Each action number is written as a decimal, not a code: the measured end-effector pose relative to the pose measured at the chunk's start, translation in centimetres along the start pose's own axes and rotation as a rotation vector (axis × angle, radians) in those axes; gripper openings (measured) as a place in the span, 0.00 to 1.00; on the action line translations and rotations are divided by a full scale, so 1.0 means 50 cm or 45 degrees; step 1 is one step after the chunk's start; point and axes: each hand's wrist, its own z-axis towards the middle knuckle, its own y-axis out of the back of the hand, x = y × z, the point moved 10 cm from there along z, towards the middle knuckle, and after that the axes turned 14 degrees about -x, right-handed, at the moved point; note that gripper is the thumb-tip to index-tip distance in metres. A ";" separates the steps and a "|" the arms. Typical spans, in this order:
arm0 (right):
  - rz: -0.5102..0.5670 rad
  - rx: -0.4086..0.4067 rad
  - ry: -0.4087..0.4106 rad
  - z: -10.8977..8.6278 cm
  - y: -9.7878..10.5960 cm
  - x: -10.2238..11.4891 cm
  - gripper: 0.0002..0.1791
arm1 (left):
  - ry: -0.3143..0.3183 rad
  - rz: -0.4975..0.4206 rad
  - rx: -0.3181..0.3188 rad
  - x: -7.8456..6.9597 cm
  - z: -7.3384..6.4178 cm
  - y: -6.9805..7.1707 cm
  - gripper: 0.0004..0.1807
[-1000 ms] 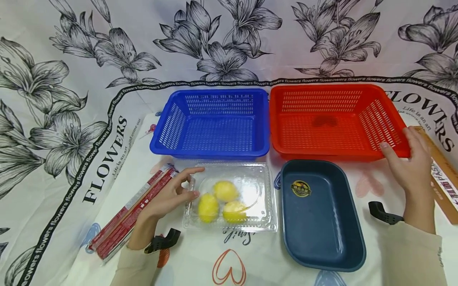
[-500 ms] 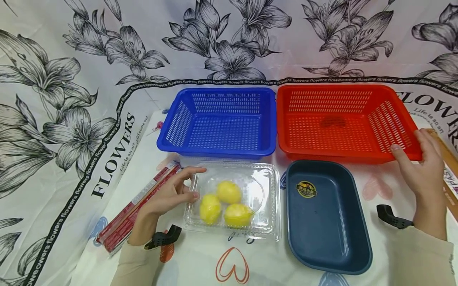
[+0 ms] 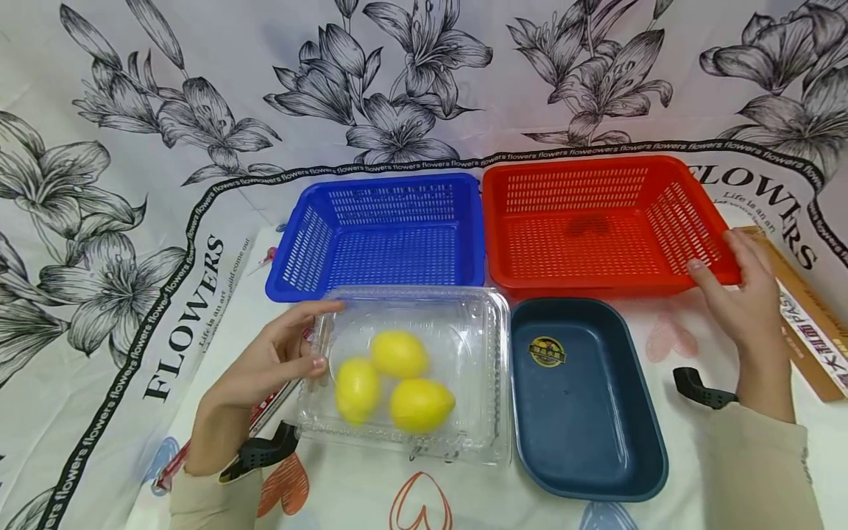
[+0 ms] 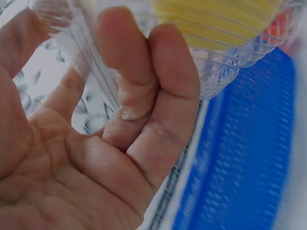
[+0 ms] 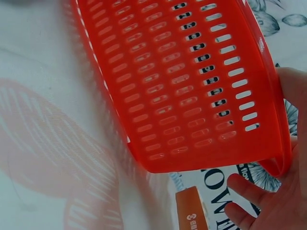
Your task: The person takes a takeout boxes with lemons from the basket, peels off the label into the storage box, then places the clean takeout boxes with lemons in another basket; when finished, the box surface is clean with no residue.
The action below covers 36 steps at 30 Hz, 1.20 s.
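A clear plastic clamshell box (image 3: 464, 353) with three lemons (image 3: 422, 405) inside is off the table in the head view. My left hand (image 3: 255, 372) pinches its left edge between thumb and fingers. In the left wrist view the fingers (image 4: 165, 67) bend at the clear wall, close to a lemon (image 4: 216, 21). On the right, a red plastic basket (image 3: 596, 283) stands at the back. My right hand (image 3: 745, 302) grips its front right corner, with the thumb on the rim. Seen from the right wrist, the fingers (image 5: 249, 189) lie below the basket's rim (image 5: 276, 103).
A blue basket (image 3: 397, 250) is left of the red one, just behind the box. The dark blue tub (image 3: 583, 412) stands right of the box. A red packet (image 3: 265, 408) lies partly under my left arm. At the far right is a brown carton (image 3: 811, 346).
My left hand has raised the clamshell box towards the camera, and it looks larger. The lemons in it show more clearly. The right hand stays on the red basket. The head view has shifted slightly.
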 end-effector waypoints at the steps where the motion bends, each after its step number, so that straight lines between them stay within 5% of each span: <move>1: -0.005 0.004 -0.002 -0.003 -0.002 0.002 0.40 | 0.001 0.004 0.001 -0.008 0.010 0.003 0.39; 7: -0.007 0.018 0.009 -0.019 -0.013 0.013 0.41 | -0.015 -0.022 0.001 -0.055 0.099 0.002 0.37; 14: 0.043 0.035 0.045 -0.034 -0.049 0.039 0.40 | 0.086 0.203 -0.190 -0.079 0.222 -0.012 0.35; 19: 0.074 0.034 0.086 -0.048 -0.071 0.064 0.40 | 0.165 0.242 -0.257 -0.071 0.301 -0.036 0.33; 25: 0.099 0.027 0.122 -0.062 -0.091 0.092 0.40 | 0.167 0.168 -0.237 -0.050 0.385 -0.069 0.33; 36: 0.154 0.066 0.125 -0.077 -0.133 0.122 0.41 | 0.260 0.122 -0.208 0.007 0.479 -0.096 0.32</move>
